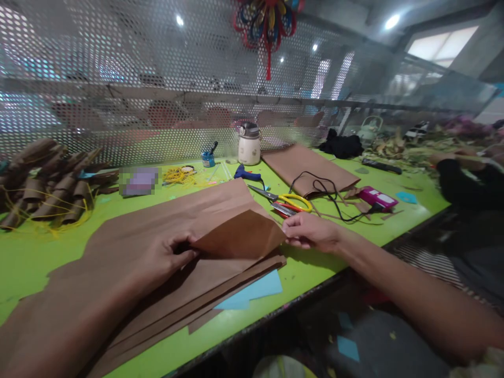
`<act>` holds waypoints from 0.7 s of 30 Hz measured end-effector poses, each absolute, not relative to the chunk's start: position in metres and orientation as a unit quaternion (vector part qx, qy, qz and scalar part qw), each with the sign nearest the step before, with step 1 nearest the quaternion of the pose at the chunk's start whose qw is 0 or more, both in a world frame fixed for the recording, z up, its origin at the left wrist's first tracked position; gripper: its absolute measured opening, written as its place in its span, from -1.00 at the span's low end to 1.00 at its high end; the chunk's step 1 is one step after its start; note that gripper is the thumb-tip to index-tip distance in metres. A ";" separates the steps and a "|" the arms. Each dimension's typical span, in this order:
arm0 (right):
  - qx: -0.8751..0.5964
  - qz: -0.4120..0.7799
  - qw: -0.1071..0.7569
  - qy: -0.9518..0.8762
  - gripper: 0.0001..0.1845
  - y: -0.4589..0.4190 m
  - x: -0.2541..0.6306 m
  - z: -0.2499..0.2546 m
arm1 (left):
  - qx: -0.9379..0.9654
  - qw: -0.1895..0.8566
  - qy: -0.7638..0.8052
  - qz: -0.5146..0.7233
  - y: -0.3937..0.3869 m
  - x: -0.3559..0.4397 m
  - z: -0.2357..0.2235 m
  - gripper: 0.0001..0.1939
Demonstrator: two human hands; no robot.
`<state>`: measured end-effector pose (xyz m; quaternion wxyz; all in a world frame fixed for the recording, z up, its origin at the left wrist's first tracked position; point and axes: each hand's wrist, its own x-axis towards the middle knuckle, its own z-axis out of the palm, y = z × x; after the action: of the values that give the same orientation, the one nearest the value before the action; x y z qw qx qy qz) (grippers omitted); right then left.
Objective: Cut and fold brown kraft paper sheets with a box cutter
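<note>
A stack of brown kraft paper sheets (129,231) lies across the green table. The corner of its top sheet, a lifted brown paper flap (240,233), curls up between my two hands. My left hand (169,257) pinches the flap's left edge, resting low over the stack. At the flap's right corner, my right hand (309,231) grips the paper between thumb and fingers. Just beyond that hand are yellow-handled scissors (295,200), their blades pointing left. A blue glue gun (247,173) lies behind the stack.
Bundles of rolled brown paper (59,184) tied with yellow string are at left. A white bottle (249,147) stands at the back, near folded brown paper (311,168). A black cord runs to a magenta box (378,198). Blue paper pieces (255,289) lie by the front edge. A person's dark sleeve (460,181) is at right.
</note>
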<state>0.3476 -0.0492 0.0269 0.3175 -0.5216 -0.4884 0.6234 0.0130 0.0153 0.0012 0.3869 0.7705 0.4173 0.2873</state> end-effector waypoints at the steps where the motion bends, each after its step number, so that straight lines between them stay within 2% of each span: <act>1: -0.526 0.621 0.321 -0.484 -0.74 -0.049 0.348 0.026 | 0.770 0.389 0.416 0.288 0.015 0.013 0.001 -0.86; 10: -0.541 0.597 0.353 -0.475 -0.69 -0.050 0.345 0.020 | 0.768 0.392 0.422 0.282 0.017 0.013 -0.002 -0.84; 16: -0.531 0.599 0.401 -0.446 -0.54 -0.053 0.355 0.025 | 0.767 0.396 0.414 0.288 0.016 0.014 -0.002 -0.86; 21: -0.512 0.608 0.391 -0.465 -0.62 -0.061 0.355 0.023 | 0.779 0.383 0.407 0.285 0.016 0.015 0.000 -0.87</act>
<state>0.3546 -0.0609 0.0233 0.3906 -0.5115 -0.4648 0.6080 0.0150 0.0159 0.0002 0.3827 0.7792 0.4065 0.2847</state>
